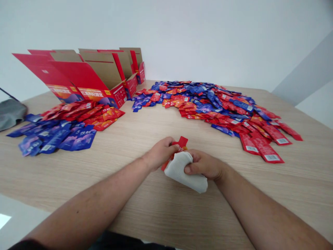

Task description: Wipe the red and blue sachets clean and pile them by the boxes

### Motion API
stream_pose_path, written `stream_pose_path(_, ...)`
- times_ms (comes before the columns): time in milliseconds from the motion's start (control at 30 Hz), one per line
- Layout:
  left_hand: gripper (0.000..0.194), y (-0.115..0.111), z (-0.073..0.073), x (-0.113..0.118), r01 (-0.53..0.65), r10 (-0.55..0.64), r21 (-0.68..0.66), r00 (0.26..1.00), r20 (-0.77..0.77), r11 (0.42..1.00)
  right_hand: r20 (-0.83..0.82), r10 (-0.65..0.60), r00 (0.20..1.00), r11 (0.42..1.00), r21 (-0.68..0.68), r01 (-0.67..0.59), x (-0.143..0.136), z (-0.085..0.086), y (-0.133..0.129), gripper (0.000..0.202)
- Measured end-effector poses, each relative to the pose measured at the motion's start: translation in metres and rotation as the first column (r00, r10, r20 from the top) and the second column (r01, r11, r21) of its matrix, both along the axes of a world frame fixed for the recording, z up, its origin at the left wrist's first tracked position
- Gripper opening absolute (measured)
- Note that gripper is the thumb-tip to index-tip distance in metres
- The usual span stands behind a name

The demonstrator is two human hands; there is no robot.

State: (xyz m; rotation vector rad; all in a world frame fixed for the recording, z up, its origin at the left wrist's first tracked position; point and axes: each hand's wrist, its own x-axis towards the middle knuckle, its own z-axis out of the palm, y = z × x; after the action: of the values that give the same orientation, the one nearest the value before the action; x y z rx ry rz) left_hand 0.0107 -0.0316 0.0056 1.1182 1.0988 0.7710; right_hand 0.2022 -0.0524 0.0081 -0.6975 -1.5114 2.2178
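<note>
My left hand (pixel 164 152) is closed on a red sachet (pixel 183 141) with an orange print, held above the front middle of the table. Folded white cloth (pixel 184 172) is gripped in my right hand (pixel 204 164), thumb on top, and it lies against the sachet and covers much of it. Both hands are close together. Beyond them spreads a wide heap of red and blue sachets (pixel 205 102). To the left, red sachets (pixel 85 113) and blue sachets (pixel 59 135) lie in overlapping groups.
Red cardboard boxes (pixel 85 78) with raised flaps stand at the back left, behind the sorted sachets. A grey item (pixel 11 113) sits at the far left edge. The wooden table (pixel 145 128) reaches back to a pale wall.
</note>
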Motion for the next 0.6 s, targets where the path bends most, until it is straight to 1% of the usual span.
stream_pose_path(33,0.012,-0.001,0.000,0.002,-0.052,0.054,-0.022,0.995,0.084,0.998,-0.009,-0.029,1.000,1.000,-0.007,0.029,0.001,0.001,0.000,0.048)
stream_pose_path(100,0.008,-0.001,0.003,0.007,-0.145,0.169,-0.110,0.950,0.263,0.983,-0.015,-0.123,0.992,0.992,-0.005,0.123,0.001,0.004,-0.001,0.048)
stream_pose_path(133,0.006,0.000,0.005,0.008,-0.175,0.220,-0.161,0.918,0.331,0.971,-0.011,-0.196,0.981,0.981,0.013,0.196,0.000,0.005,-0.001,0.049)
stream_pose_path(167,0.003,0.000,0.007,0.010,-0.193,0.259,-0.204,0.892,0.372,0.960,0.005,-0.289,0.957,0.956,0.054,0.288,-0.002,0.006,-0.001,0.050)
stream_pose_path(200,0.002,0.001,0.008,0.011,-0.207,0.292,-0.243,0.871,0.394,0.948,0.039,-0.398,0.917,0.912,0.130,0.390,-0.005,0.006,-0.002,0.048)
stream_pose_path(233,0.004,0.001,0.010,0.012,-0.218,0.322,-0.281,0.855,0.407,0.935,0.084,-0.518,0.851,0.838,0.252,0.485,-0.008,0.007,-0.002,0.043)
stream_pose_path(267,0.007,0.001,0.010,0.012,-0.225,0.349,-0.319,0.841,0.413,0.921,0.122,-0.634,0.764,0.732,0.411,0.542,-0.012,0.007,-0.002,0.036)
stream_pose_path(300,0.009,0.000,0.010,0.013,-0.219,0.366,-0.357,0.829,0.423,0.908,0.135,-0.731,0.669,0.605,0.582,0.544,-0.016,0.006,-0.002,0.028)
stream_pose_path(333,0.012,-0.002,0.009,0.014,-0.201,0.374,-0.390,0.817,0.438,0.899,0.121,-0.800,0.588,0.475,0.726,0.497,-0.019,0.005,-0.003,0.020)
stream_pose_path(367,0.014,-0.004,0.007,0.015,-0.175,0.372,-0.415,0.806,0.461,0.893,0.093,-0.839,0.536,0.366,0.825,0.430,-0.022,0.004,-0.003,0.014)
stream_pose_path(400,0.018,-0.006,0.006,0.017,-0.140,0.360,-0.429,0.794,0.490,0.893,0.065,-0.856,0.512,0.289,0.882,0.372,-0.024,0.003,-0.003,0.010)
stream_pose_path(433,0.023,-0.009,0.004,0.018,-0.108,0.345,-0.432,0.783,0.518,0.895,0.041,-0.860,0.508,0.243,0.909,0.338,-0.025,0.001,-0.003,0.009)
stream_pose_path(467,0.027,-0.012,0.002,0.019,-0.084,0.328,-0.427,0.775,0.540,0.900,0.031,-0.859,0.511,0.223,0.921,0.320,-0.026,-0.001,-0.003,0.009)
stream_pose_path(533,0.030,-0.015,-0.002,0.022,-0.050,0.287,-0.395,0.769,0.571,0.917,0.032,-0.860,0.510,0.214,0.929,0.302,-0.025,-0.004,-0.003,0.010)
stream_pose_path(600,0.033,-0.015,-0.006,0.023,-0.046,0.243,-0.329,0.772,0.588,0.943,0.031,-0.868,0.496,0.204,0.933,0.298,-0.024,-0.004,-0.004,0.010)
